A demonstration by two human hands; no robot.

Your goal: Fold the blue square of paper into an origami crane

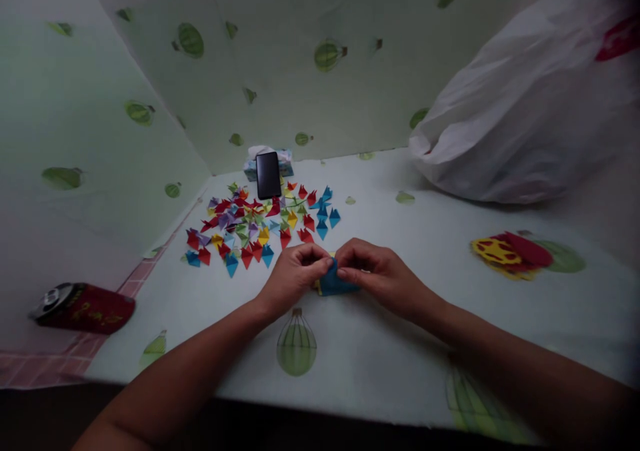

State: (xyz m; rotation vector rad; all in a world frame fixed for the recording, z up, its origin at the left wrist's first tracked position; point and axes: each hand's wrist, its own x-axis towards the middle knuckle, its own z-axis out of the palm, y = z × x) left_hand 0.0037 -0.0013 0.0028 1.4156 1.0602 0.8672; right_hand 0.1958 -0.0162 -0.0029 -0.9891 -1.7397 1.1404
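Head view looks down on a table covered in a pale green cloth (380, 344) printed with balloons, where both hands meet over 1 small blue paper piece (336, 283) lying on the cloth just in front of the person. Left hand (293, 274) pinches the paper's left part with thumb and fingertips closed on it, and right hand (377, 274) does the same on the right part, so the piece is clamped between the 2 hands; a sliver of yellow shows at its left edge, though whether that is a second sheet is too small to tell. Beyond the hands, well apart from them, lies a spread of folded paper units (260, 228) in red, blue, yellow, purple and green, and behind those a black phone (269, 175) leans against a tissue pack (285, 163). A white plastic bag (525, 118) sits at the far right, a red and yellow packet (510, 254) lies near it, and a dark red tin (83, 308) rests at the left edge. Folding this well would seem to call for keeping the edges aligned, pressing the paper flat on the cloth, and running a fingertip firmly along each crease.
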